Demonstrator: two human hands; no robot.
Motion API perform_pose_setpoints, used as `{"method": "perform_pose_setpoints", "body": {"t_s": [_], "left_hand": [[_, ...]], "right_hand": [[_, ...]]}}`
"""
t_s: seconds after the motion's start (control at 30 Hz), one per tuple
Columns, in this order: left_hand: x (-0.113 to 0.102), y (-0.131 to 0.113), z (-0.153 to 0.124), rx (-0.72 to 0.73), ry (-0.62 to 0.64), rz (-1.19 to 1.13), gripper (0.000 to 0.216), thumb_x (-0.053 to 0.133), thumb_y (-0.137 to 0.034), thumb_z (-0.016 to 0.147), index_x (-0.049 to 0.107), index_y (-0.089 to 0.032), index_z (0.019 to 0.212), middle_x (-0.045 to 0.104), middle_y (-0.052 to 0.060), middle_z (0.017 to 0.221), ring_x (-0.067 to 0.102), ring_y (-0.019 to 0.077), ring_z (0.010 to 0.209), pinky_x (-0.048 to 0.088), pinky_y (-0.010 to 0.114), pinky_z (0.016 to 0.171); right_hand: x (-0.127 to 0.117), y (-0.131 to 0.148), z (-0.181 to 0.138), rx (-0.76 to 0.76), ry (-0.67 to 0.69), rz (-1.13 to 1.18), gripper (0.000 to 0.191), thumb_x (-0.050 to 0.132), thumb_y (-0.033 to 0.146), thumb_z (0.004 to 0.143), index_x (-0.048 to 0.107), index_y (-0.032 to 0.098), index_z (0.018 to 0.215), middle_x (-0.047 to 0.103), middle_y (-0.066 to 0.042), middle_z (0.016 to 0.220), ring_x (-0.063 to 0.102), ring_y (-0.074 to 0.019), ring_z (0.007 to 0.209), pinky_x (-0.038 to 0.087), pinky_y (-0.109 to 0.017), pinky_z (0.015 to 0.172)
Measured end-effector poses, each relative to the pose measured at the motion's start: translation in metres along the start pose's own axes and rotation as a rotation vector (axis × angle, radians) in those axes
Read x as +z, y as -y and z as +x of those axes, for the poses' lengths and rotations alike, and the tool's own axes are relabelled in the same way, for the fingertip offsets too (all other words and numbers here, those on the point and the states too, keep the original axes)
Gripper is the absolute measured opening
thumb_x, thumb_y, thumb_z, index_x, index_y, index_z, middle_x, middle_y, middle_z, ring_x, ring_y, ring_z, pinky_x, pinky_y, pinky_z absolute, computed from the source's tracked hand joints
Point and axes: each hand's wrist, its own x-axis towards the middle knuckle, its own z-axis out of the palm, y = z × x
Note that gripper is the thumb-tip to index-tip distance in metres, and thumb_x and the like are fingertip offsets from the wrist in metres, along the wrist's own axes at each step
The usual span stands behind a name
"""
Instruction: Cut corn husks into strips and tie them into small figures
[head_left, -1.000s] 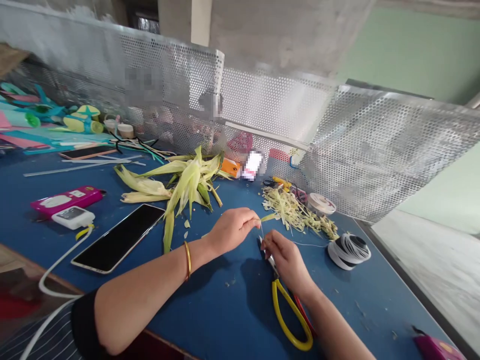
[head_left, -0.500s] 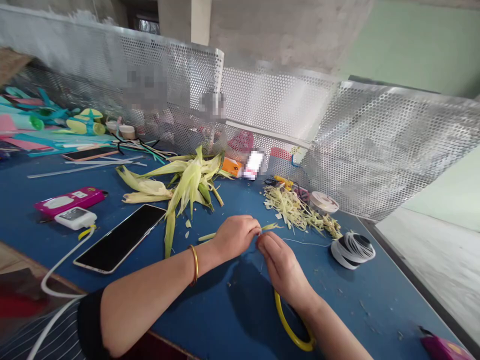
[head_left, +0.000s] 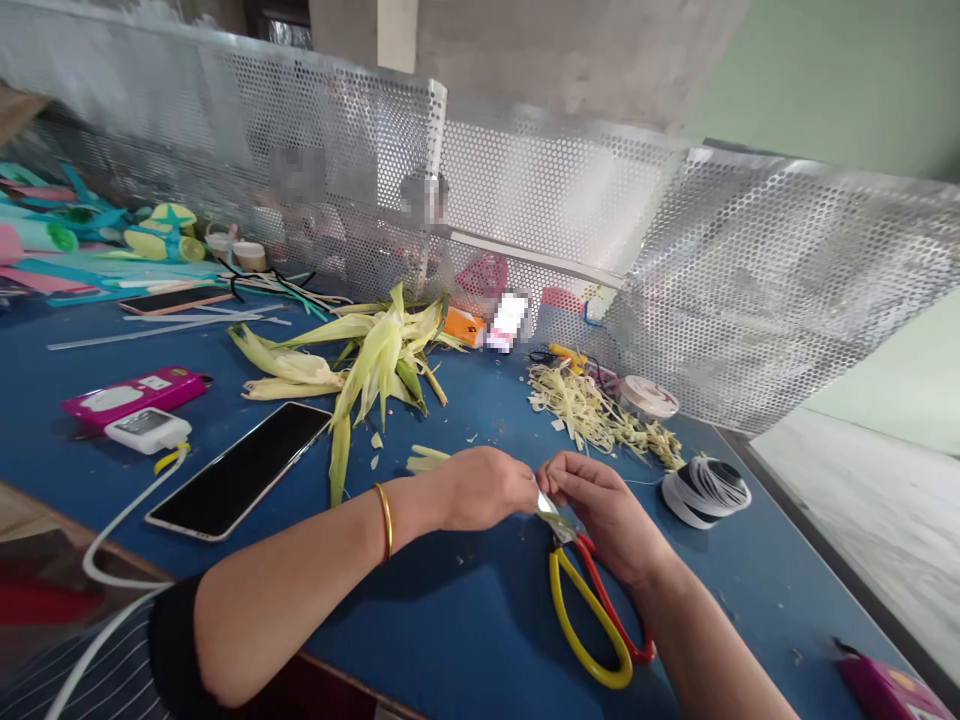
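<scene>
My left hand [head_left: 486,489], a gold bangle on its wrist, is closed around a corn husk piece [head_left: 427,459]. The husk's pale end shows behind the hand, and a greenish tip seems to come out over the scissors' blades. Close by, my right hand [head_left: 600,505] pinches its fingers together near the left fingertips. A thin white thread [head_left: 642,482] runs from the spool [head_left: 705,494] to behind my right hand; its end at the fingers is hidden. Below both hands, scissors [head_left: 592,612] with yellow and red handles lie on the blue table [head_left: 450,640].
Corn husks [head_left: 382,350] lie in a heap beyond my left hand. Shredded husk [head_left: 574,400] is piled ahead on the right. A large phone [head_left: 244,470], a magenta box [head_left: 139,397] and a white cabled device [head_left: 148,430] sit left. Perforated metal panels [head_left: 555,200] line the back.
My hands have shifted slightly down and right, and the right hand has turned and moved off the scissors, whose red handle and blades now show. The husk's tip has swung toward me.
</scene>
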Motion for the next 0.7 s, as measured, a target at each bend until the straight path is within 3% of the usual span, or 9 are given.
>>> {"method": "perform_pose_setpoints", "body": {"t_s": [0.1, 0.2, 0.37, 0.5, 0.7], "left_hand": [[-0.008, -0.006, 0.000, 0.058, -0.078, -0.287, 0.023, 0.051, -0.019, 0.094, 0.067, -0.019, 0.077, 0.071, 0.005, 0.086, 0.064, 0.0156, 0.083, 0.044, 0.022, 0.074], [-0.015, -0.009, 0.001, -0.081, -0.215, -0.490, 0.022, 0.051, -0.021, 0.094, 0.070, -0.018, 0.083, 0.072, 0.004, 0.084, 0.064, 0.0127, 0.080, 0.045, 0.020, 0.077], [-0.010, -0.007, 0.003, -0.348, -0.454, -0.431, 0.021, 0.054, -0.018, 0.091, 0.069, -0.016, 0.076, 0.069, 0.000, 0.074, 0.060, 0.0104, 0.069, 0.042, 0.019, 0.068], [-0.001, -0.004, 0.002, -0.387, -0.479, -0.175, 0.025, 0.049, -0.020, 0.094, 0.067, -0.016, 0.078, 0.067, 0.002, 0.076, 0.061, 0.0134, 0.073, 0.040, 0.023, 0.067], [0.005, -0.011, 0.002, -0.417, -0.288, 0.148, 0.028, 0.043, -0.019, 0.095, 0.066, -0.017, 0.081, 0.066, 0.005, 0.079, 0.063, 0.0185, 0.075, 0.040, 0.028, 0.066]], "right_hand": [[-0.004, 0.000, 0.002, 0.166, 0.082, 0.332, 0.019, 0.073, 0.031, 0.076, 0.065, 0.017, 0.067, 0.054, 0.000, 0.067, 0.045, -0.0106, 0.059, 0.040, -0.023, 0.058], [0.000, -0.004, 0.004, 0.184, 0.045, 0.558, 0.016, 0.080, 0.027, 0.069, 0.067, 0.018, 0.069, 0.058, 0.001, 0.068, 0.052, -0.0107, 0.061, 0.047, -0.023, 0.064], [0.012, -0.009, 0.005, 0.149, -0.089, 0.693, 0.015, 0.083, 0.023, 0.067, 0.070, 0.017, 0.072, 0.063, 0.000, 0.078, 0.058, -0.0106, 0.073, 0.050, -0.023, 0.078], [0.021, -0.011, 0.003, -0.026, -0.180, 0.486, 0.017, 0.078, 0.031, 0.075, 0.067, 0.019, 0.072, 0.064, -0.001, 0.083, 0.057, -0.0131, 0.081, 0.047, -0.024, 0.081], [0.028, -0.017, -0.002, -0.274, -0.247, -0.198, 0.024, 0.056, 0.036, 0.093, 0.060, 0.020, 0.075, 0.060, -0.002, 0.077, 0.054, -0.0166, 0.078, 0.042, -0.029, 0.075]]}}
